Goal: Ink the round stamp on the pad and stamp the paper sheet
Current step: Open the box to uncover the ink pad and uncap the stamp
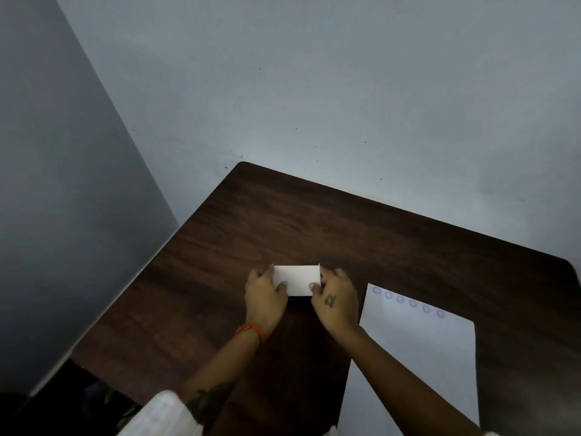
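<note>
Both hands hold a small white rectangular lid or box [296, 278] in the middle of the dark wooden table [283, 221]. My left hand [265, 297] grips its left end and my right hand [334, 298] grips its right end. A dark edge, perhaps the ink pad's base [300, 299], shows just under the white piece. The white paper sheet [418, 357] lies to the right, with a row of several faint round purple stamp marks [407, 302] along its far edge. No round stamp is visible.
A pale wall stands right behind the table's far edge, and a grey wall runs along the left. The table's left edge drops to a dark floor area [63, 398]. A white sleeve [160, 413] shows at the bottom.
</note>
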The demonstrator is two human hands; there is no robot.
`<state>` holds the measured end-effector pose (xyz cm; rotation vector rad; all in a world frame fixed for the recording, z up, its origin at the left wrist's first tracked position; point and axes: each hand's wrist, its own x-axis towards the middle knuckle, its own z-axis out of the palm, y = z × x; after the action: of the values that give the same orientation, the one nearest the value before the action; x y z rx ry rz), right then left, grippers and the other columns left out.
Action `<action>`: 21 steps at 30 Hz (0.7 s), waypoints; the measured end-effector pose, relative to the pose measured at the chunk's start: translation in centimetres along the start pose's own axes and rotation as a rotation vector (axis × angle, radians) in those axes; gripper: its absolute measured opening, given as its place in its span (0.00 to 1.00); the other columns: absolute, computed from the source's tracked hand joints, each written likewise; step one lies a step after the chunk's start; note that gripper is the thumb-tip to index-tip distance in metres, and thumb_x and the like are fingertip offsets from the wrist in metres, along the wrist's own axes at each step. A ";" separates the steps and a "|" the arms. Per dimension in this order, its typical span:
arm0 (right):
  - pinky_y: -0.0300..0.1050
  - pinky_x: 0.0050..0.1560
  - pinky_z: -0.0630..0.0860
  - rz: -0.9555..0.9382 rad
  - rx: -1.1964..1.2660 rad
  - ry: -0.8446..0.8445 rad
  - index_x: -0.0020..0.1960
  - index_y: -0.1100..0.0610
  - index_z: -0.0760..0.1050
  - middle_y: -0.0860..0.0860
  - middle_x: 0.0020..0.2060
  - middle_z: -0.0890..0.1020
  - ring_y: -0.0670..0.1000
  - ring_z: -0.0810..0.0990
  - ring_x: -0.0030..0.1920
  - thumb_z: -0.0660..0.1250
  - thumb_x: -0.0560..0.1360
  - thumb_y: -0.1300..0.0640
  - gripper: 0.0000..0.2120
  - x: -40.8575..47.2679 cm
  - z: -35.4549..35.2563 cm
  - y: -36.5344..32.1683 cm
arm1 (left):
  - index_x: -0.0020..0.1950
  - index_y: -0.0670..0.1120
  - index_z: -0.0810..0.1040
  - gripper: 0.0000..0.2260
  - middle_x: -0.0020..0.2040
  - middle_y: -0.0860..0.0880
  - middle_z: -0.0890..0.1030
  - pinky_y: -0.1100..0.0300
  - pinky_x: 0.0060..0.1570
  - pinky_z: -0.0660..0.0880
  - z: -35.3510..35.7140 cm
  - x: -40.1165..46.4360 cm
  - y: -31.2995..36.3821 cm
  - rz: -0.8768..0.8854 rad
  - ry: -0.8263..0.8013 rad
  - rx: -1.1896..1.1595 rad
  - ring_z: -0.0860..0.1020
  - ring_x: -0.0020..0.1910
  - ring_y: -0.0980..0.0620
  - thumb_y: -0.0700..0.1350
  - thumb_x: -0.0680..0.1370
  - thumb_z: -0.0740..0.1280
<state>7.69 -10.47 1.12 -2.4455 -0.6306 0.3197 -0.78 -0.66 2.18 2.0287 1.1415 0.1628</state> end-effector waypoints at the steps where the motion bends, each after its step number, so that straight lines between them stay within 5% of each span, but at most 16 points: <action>1: 0.46 0.58 0.76 -0.017 0.009 0.006 0.66 0.56 0.70 0.55 0.61 0.77 0.55 0.76 0.60 0.65 0.75 0.54 0.21 -0.5 0.1 -0.1 | 0.71 0.42 0.64 0.23 0.67 0.41 0.68 0.51 0.66 0.69 -0.3 -0.5 -0.5 0.011 0.015 -0.005 0.71 0.64 0.44 0.44 0.77 0.64; 8: 0.45 0.67 0.68 -0.004 0.059 -0.147 0.65 0.56 0.71 0.52 0.62 0.77 0.51 0.76 0.61 0.67 0.73 0.58 0.20 -4.8 2.6 0.6 | 0.70 0.43 0.65 0.24 0.67 0.42 0.69 0.52 0.64 0.69 0.5 -4.0 -4.9 -0.078 -0.007 0.008 0.71 0.64 0.45 0.45 0.76 0.66; 17: 0.44 0.67 0.69 0.026 0.029 -0.323 0.67 0.58 0.68 0.54 0.67 0.72 0.54 0.72 0.66 0.68 0.73 0.60 0.24 -5.3 3.5 1.5 | 0.71 0.43 0.62 0.26 0.69 0.42 0.67 0.50 0.68 0.69 1.1 -4.3 -6.7 -0.080 -0.035 0.103 0.67 0.68 0.43 0.44 0.76 0.66; 21: 0.40 0.61 0.69 -0.013 0.101 -0.255 0.62 0.56 0.72 0.53 0.62 0.76 0.52 0.76 0.60 0.69 0.72 0.57 0.19 -4.8 2.3 1.4 | 0.72 0.48 0.60 0.29 0.71 0.43 0.64 0.50 0.66 0.68 1.2 -4.2 -5.6 -0.012 0.053 0.092 0.64 0.69 0.44 0.46 0.74 0.68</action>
<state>3.22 -12.82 -1.15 -2.3221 -0.7189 0.6492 -6.45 -2.97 -1.45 2.1090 1.2139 0.1608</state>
